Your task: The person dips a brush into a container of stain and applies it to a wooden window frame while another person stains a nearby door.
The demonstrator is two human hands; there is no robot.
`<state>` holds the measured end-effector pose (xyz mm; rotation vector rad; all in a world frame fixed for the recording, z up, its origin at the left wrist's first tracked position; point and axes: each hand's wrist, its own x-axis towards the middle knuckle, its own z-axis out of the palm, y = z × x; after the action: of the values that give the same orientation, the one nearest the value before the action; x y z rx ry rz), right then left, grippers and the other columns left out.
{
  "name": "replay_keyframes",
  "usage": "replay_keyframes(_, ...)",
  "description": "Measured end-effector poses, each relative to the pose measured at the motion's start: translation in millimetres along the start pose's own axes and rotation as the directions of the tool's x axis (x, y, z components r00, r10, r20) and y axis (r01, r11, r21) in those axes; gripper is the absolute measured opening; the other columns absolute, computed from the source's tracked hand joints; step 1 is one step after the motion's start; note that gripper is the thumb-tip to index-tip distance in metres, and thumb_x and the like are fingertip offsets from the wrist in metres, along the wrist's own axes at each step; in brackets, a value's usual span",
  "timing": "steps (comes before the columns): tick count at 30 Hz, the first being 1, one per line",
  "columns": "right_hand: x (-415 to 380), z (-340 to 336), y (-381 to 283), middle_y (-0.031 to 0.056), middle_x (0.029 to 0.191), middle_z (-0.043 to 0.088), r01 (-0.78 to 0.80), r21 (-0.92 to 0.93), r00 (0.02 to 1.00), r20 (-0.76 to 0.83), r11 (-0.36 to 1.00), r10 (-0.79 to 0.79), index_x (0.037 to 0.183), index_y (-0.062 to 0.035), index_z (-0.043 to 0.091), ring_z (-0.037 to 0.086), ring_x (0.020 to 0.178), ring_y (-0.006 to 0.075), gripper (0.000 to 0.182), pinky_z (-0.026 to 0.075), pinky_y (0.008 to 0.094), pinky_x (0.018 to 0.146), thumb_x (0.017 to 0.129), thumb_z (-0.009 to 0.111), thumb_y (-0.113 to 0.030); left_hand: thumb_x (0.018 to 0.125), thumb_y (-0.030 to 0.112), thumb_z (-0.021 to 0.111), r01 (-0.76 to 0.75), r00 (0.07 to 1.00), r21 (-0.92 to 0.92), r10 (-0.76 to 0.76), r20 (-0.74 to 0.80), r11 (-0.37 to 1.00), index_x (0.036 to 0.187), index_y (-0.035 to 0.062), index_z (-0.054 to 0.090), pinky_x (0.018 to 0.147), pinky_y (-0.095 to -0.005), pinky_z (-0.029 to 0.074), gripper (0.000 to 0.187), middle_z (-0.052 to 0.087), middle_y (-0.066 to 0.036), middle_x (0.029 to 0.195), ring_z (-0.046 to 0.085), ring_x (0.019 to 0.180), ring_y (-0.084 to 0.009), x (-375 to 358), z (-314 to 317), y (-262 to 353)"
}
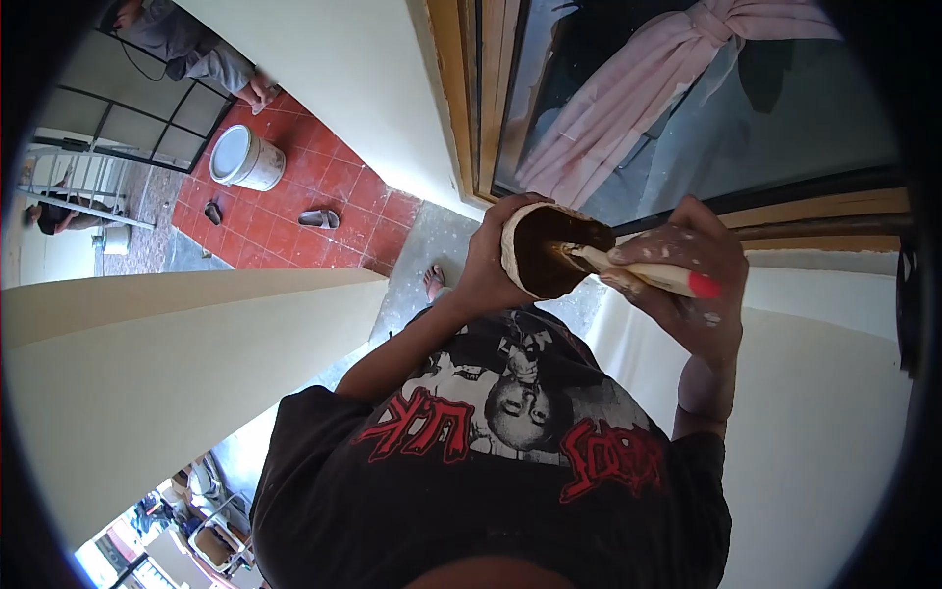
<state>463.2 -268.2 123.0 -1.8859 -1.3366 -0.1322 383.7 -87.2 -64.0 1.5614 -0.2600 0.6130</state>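
Note:
My left hand (491, 257) is wrapped round the side of a cut-open container (525, 247) with a pale, ragged rim and a dark brown inside. Between the fingers of my right hand (687, 270) is a paintbrush (653, 273) with a light wooden handle and a red end. Its bristle end reaches into the container, where a shiny brown liquid shows, and the tip is partly hidden. Pale paint spots mark my right hand. Just beyond both hands is a window (677, 128) in a brown wooden frame (471, 108).
A pink knotted curtain (628, 93) hangs behind the glass. On the red tiled floor (304, 172) stand a white bucket (250, 159) and a pair of sandals (319, 219). Another person (211, 59) is at upper left, near a metal ladder (83, 201). Cream walls (177, 363) flank me.

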Motion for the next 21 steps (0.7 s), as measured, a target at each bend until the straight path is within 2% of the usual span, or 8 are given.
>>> replay_keyframes(2,5,8,-3,0.0028,0.081,0.075,0.005,-0.152,0.996,0.084,0.988,0.008,0.089,-0.0076,0.075,0.059,0.067,0.0162,0.025,0.047,0.0291,0.056,0.071,0.087,-0.019,0.058,0.019,0.098,-0.004,1.0,-0.007,0.004,0.002,1.0,0.137,0.0057,0.038,0.098,-0.037,0.052,0.1,0.059,-0.015,0.128,0.063,0.116,-0.027,0,-5,-2)
replay_keyframes(12,7,41,1,0.0013,0.087,0.075,-0.112,-0.108,0.977,0.172,0.988,0.129,0.093,-0.0093,0.074,0.059,0.071,0.0166,0.025,0.048,0.0306,0.057,0.075,0.084,-0.024,0.059,0.021,0.098,0.067,0.997,-0.021,-0.066,0.036,0.998,0.135,0.0042,0.041,0.095,-0.0361,0.053,0.096,0.06,-0.014,0.124,0.064,0.113,-0.0251,-4,-18,4)
replay_keyframes(14,7,47,-2,0.0017,0.086,0.075,-0.068,-0.137,0.976,0.197,0.988,0.094,0.094,-0.0093,0.074,0.06,0.073,0.0174,0.025,0.049,0.0312,0.058,0.075,0.083,-0.022,0.06,0.021,0.098,0.087,0.995,-0.043,-0.085,0.046,0.995,0.135,0.0038,0.042,0.095,-0.0362,0.053,0.096,0.06,-0.014,0.123,0.064,0.112,-0.0248,-7,-19,2)
replay_keyframes(17,6,50,-4,0.0019,0.087,0.074,-0.081,-0.175,0.962,0.244,0.981,0.123,0.096,-0.0092,0.074,0.061,0.075,0.0186,0.025,0.05,0.0326,0.059,0.075,0.081,-0.021,0.06,0.021,0.098,0.084,0.996,-0.068,-0.082,0.02,0.994,0.134,0.0037,0.043,0.095,-0.0362,0.053,0.095,0.06,-0.014,0.123,0.064,0.112,-0.0247,-8,-20,2)
replay_keyframes(20,6,49,-3,0.0019,0.089,0.074,-0.045,-0.177,0.969,0.231,0.983,0.085,0.097,-0.0088,0.074,0.062,0.075,0.0197,0.027,0.052,0.0337,0.06,0.074,0.08,-0.02,0.06,0.021,0.098,0.047,0.998,-0.053,-0.044,0.048,0.998,0.135,0.0033,0.042,0.096,-0.0357,0.052,0.095,0.06,-0.014,0.123,0.064,0.113,-0.0242,-3,-22,6)
replay_keyframes(21,5,47,-3,0.0021,0.09,0.074,-0.064,-0.182,0.964,0.244,0.981,0.108,0.097,-0.0084,0.074,0.062,0.076,0.0201,0.027,0.052,0.0339,0.061,0.074,0.08,-0.021,0.059,0.02,0.098,0.088,0.994,-0.065,-0.084,0.07,0.994,0.135,0.0032,0.042,0.097,-0.0359,0.052,0.096,0.06,-0.014,0.124,0.064,0.114,-0.0244,-4,-22,6)
